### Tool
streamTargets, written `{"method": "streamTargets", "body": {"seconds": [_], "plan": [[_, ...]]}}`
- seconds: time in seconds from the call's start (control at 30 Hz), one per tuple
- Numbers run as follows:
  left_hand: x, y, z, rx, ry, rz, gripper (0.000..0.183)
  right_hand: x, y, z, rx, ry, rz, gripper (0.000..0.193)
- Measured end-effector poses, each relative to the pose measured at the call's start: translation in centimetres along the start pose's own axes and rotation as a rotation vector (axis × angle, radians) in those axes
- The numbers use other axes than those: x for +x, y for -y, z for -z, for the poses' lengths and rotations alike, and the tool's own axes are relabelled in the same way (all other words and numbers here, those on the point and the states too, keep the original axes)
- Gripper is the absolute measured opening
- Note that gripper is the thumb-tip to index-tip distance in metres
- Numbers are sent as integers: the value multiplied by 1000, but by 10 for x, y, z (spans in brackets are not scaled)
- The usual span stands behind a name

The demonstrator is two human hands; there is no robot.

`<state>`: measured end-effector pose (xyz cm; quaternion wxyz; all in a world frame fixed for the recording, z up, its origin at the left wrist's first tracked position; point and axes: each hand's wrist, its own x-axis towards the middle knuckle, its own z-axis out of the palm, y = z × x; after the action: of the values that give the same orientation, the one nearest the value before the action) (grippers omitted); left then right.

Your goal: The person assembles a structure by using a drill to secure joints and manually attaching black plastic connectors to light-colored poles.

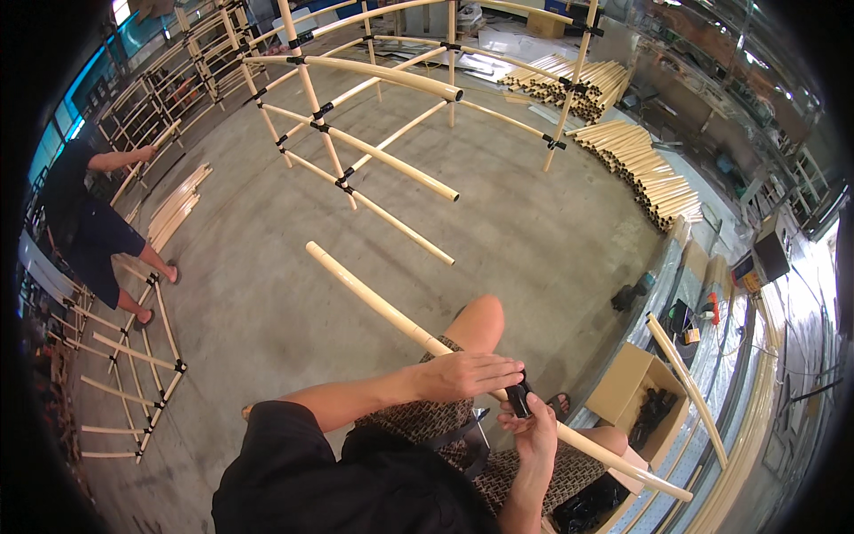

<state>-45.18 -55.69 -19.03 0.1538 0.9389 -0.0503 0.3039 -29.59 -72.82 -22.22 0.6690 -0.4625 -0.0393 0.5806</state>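
A long cream-coloured pipe (374,300) slants across my lap, from the floor area ahead down to the lower right. A black pipe joint (519,397) sits on it near the middle. My right hand (532,429) grips this joint from the near side, thumb up against it. My left hand (464,374) lies across the pipe with its fingers stretched out and close together, the fingertips touching the top of the joint. The left thumb and palm are hidden. Pencil-like dark rings mark the pipe just beyond my left hand.
Ahead stands a frame of jointed pipes (325,125), several ends jutting toward me. At right are stacked pipes (640,169), a cordless drill (632,292) and a cardboard box (623,384) holding black joints. Left, another person (84,214) works by a smaller pipe frame (133,378).
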Motion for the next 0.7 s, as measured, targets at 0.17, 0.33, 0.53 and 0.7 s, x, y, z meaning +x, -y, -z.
{"method": "streamTargets", "body": {"seconds": [0.17, 0.33, 0.53, 0.7], "plan": [[8, 10, 0, -1, 35, -102, 39, 0, 0, 8, 98, -8, -36, 39], [15, 1, -12, -91, -68, 37, 42, -3, 0, 5, 201, -45, -7, 37], [17, -15, -30, -110, -105, 219, 47, -10, 12, -7, -65, -104, 186, 31], [26, -16, -19, -84, -63, 160, 45, -10, 17, -14, -133, -120, 185, 32]]}}
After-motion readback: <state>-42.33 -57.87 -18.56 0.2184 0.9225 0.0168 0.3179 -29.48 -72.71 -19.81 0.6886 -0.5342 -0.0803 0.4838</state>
